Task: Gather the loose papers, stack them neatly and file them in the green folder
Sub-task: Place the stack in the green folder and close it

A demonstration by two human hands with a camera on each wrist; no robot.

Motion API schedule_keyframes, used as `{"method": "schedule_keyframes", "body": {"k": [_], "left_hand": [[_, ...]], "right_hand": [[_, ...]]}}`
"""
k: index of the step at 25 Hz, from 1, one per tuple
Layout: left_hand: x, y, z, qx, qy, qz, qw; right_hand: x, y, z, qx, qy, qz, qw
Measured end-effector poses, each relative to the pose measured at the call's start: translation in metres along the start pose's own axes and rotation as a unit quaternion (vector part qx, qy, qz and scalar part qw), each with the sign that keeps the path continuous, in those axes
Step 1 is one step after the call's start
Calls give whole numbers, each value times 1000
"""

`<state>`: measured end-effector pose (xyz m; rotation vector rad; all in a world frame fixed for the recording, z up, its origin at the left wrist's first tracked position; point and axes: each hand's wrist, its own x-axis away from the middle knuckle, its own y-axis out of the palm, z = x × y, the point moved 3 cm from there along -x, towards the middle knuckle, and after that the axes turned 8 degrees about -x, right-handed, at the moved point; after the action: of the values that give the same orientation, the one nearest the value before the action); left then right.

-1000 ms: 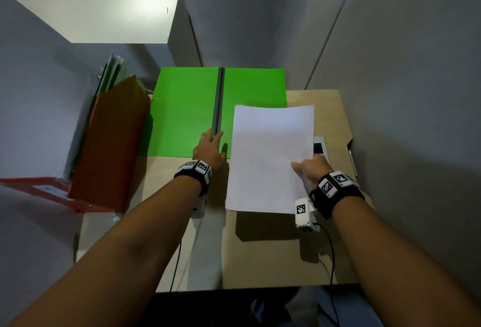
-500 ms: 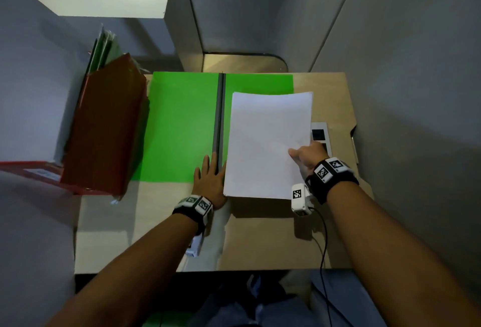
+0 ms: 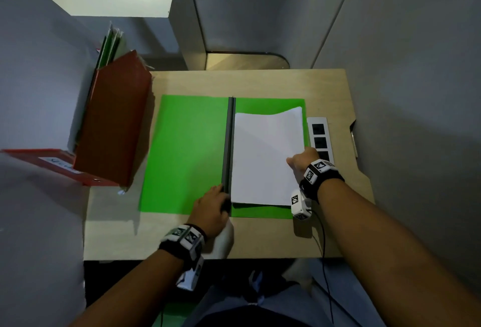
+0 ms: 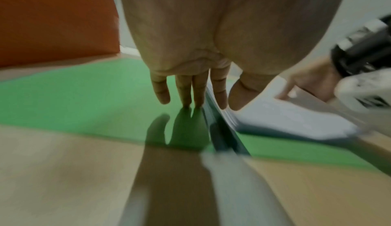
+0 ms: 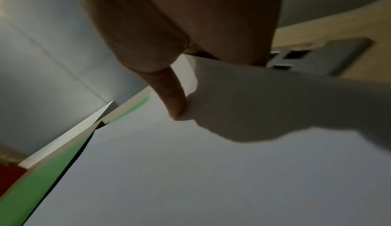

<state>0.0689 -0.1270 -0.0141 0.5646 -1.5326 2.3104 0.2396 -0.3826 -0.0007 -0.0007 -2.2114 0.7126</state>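
The green folder [image 3: 187, 154] lies open on the desk, a dark grey spine bar [image 3: 228, 144] down its middle. A stack of white papers [image 3: 265, 160] rests on its right half, against the spine, far edge bowed up. My right hand [image 3: 303, 161] pinches the stack's right edge, thumb [image 5: 173, 95] on top and fingers hidden beneath. My left hand [image 3: 212, 207] is at the spine's near end with straight fingers [image 4: 186, 92] pointing down onto the green cover [image 4: 84, 104]. The paper stack [image 4: 285, 117] and the right hand [image 4: 306, 82] show in the left wrist view.
A red file box [image 3: 112, 123] with green folders in it stands at the desk's left, a red binder [image 3: 52, 162] beside it. A white socket strip [image 3: 318, 134] sits right of the folder. Grey partition walls enclose the wooden desk [image 3: 260, 82].
The paper stack has come down and left onto the folder's right half, against the spine. My left hand has slid back to the spine's near end.
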Motion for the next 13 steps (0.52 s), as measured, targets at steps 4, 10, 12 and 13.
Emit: {"method": "schedule_keyframes", "body": {"k": [4,10,12,13], "left_hand": [[-39,-75,-63,106,-187,170,962],[-63,-105,-130,78,-416,36,905],[-66,-107,-136,89,-424,47,900],[-67,-109,-141,109,-430,47,895]], "right_hand": [[-4,-4,-7,15,-39,69,997],[-4,3,10,69,-57,108,990],[-3,1,9,63,-50,105,991],[-3,0,8,62,-43,104,992]]}}
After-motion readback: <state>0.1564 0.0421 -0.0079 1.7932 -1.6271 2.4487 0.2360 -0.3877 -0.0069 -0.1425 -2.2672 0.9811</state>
